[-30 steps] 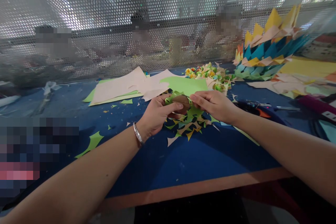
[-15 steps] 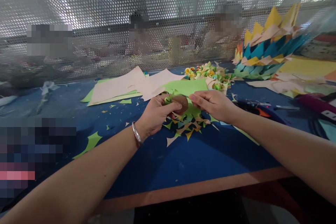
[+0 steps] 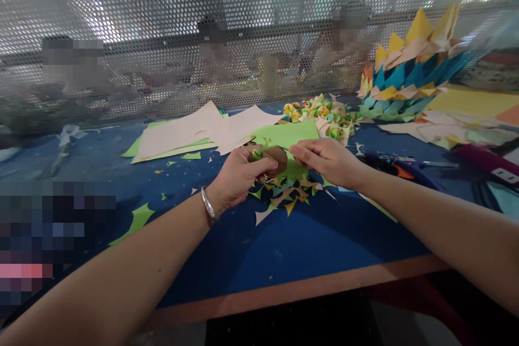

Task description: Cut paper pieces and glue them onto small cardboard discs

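A round brown piece (image 3: 278, 161) with curled green paper (image 3: 259, 152) at its left edge is pinched in my left hand (image 3: 242, 174), which wears a silver bracelet. Just right of it, my right hand (image 3: 324, 159) has its fingers pressed together on a thin dark item that points at the brown piece; its kind is too small to tell. Beneath both hands lie a green sheet (image 3: 302, 132) and a scatter of pointed paper scraps (image 3: 290, 194) on the blue table (image 3: 279, 248).
Pale sheets (image 3: 182, 130) lie at the back left, beside a heap of curled paper pieces (image 3: 324, 113). A tiered paper construction (image 3: 409, 81) stands back right. Nearer are a dark blue tool (image 3: 389, 161) and a magenta tool (image 3: 482, 162). People sit beyond a perforated screen (image 3: 162, 73).
The whole view has shifted slightly, so things appear a little further left. Both hands keep nearly the same pose around the brown piece.
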A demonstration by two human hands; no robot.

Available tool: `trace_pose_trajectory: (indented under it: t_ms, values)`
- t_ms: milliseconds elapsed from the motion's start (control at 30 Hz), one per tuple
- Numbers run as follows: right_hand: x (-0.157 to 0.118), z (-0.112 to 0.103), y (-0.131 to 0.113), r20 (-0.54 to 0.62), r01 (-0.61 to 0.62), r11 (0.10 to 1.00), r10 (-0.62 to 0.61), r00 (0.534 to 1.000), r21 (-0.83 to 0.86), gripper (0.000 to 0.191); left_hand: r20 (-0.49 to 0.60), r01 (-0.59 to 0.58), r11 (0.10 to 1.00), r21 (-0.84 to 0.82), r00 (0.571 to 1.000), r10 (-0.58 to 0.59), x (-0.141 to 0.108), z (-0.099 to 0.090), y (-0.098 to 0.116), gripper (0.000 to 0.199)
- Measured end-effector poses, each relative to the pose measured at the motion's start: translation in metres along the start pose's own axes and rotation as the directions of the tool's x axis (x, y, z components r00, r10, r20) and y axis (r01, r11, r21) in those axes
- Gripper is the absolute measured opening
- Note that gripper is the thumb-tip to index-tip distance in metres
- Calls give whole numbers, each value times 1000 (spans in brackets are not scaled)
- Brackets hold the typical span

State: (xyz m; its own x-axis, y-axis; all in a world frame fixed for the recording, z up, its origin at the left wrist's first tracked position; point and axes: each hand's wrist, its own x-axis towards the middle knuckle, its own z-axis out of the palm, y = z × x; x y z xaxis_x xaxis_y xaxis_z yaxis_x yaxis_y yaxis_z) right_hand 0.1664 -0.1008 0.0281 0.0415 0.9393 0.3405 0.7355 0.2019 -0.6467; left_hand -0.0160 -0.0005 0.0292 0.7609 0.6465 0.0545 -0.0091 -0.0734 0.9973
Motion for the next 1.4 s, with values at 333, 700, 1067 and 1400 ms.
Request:
trace_pose_trajectory:
  t_ms: [333,700,1067,1400]
  values:
    - [1,1,6,-38,-61,992,66,997,107,52,-22,-9,1000,6,1000,10,3,-4,-2,19]
    - [2,3,4,-51,-84,987,91,995,134,39,43,-3,998,-67,999,6,5,-6,-8,24]
    - [2,-9,1,444,-217,961,122,888,171,47,-315,-119,926,360,918,240,20,-31,-12,10]
    - [4,-13,12,253,-121,992,128,959,-44,45,-30,-140,562,815,959,283,23,-35,-23,37]
